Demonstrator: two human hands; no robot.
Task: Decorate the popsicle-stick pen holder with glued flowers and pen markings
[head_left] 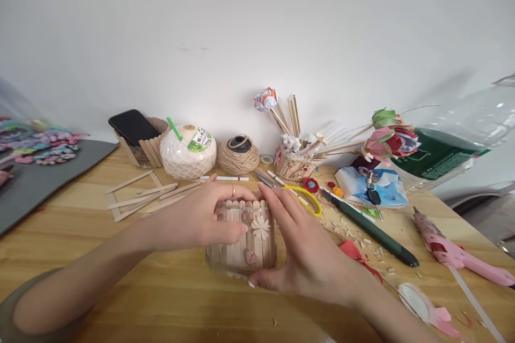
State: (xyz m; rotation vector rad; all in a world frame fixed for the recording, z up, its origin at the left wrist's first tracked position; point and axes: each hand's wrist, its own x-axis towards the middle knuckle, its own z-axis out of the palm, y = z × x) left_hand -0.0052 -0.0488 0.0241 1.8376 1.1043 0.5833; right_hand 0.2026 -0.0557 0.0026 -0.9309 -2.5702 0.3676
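Note:
A small holder clad in popsicle sticks (pixel 246 244), decorated with a paper flower and pink hearts, stands on the wooden table (pixel 80 236) in front of me. My left hand (pixel 201 220), wearing a ring, wraps its left side with fingertips pressing on the front decorations. My right hand (pixel 300 246) cups its right side, thumb under the lower edge.
Loose popsicle sticks (pixel 148 195) lie to the left. Behind are a phone in a stick stand (pixel 134 128), a white coconut drink (pixel 188 151), a twine ball (pixel 238 155) and a pot of paper flowers (pixel 293 163). Yellow scissors (pixel 306 198), a green knife (pixel 374 233) and a pink glue gun (pixel 450 249) lie right.

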